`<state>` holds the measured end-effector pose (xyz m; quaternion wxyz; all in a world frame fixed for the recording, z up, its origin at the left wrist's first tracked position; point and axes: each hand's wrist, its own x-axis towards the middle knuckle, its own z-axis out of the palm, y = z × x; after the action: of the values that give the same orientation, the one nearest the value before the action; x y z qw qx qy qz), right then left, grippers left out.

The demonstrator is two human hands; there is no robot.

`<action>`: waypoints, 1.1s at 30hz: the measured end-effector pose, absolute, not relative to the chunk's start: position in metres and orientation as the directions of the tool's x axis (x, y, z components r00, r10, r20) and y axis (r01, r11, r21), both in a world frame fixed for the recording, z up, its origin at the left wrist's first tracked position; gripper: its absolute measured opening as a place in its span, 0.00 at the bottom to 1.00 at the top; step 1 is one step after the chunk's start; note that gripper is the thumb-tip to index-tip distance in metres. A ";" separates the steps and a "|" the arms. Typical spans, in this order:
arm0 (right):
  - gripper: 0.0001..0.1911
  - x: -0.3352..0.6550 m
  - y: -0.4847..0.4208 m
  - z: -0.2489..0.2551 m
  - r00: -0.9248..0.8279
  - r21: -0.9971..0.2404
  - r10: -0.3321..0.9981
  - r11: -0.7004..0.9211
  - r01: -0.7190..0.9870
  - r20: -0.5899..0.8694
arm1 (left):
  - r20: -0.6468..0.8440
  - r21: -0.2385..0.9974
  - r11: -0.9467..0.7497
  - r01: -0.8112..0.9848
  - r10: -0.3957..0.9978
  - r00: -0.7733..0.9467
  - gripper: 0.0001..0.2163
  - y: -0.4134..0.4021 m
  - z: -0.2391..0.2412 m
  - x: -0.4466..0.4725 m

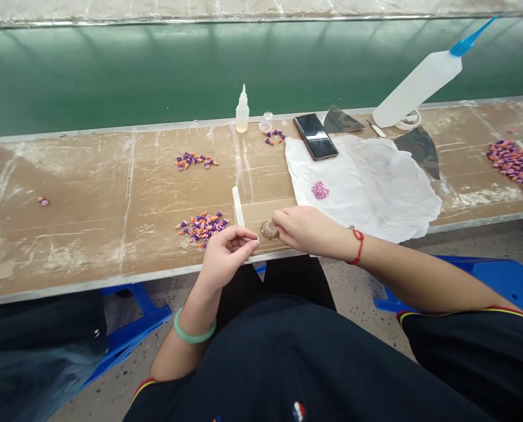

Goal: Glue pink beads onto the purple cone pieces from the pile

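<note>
Orange-tinged piece [249, 238], pinched in left hand [224, 253]

Here are two hands [228, 253], two nozzled bottles [419, 88], two camouflage scraps [420, 149], one phone [316, 138], one cloth [375, 187], one stick [238, 206] and one tape roll [416, 118].

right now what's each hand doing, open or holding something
Left hand: closed, pinching a small multicolored piece.
Right hand: curled at the small round container; its grip cannot be told.
</note>
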<state>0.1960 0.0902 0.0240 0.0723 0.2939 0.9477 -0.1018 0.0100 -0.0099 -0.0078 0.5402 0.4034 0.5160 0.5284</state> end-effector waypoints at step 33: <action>0.04 0.201 0.052 0.074 -0.760 -0.936 0.645 0.212 0.280 -0.081 | 0.181 0.907 -0.253 -0.338 0.956 -0.229 0.08 -0.026 0.018 0.033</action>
<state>0.2006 0.0524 0.0742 -0.1663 0.3042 0.7604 -0.5492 0.0330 -0.0264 0.0181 0.4742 0.4010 0.3857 0.6823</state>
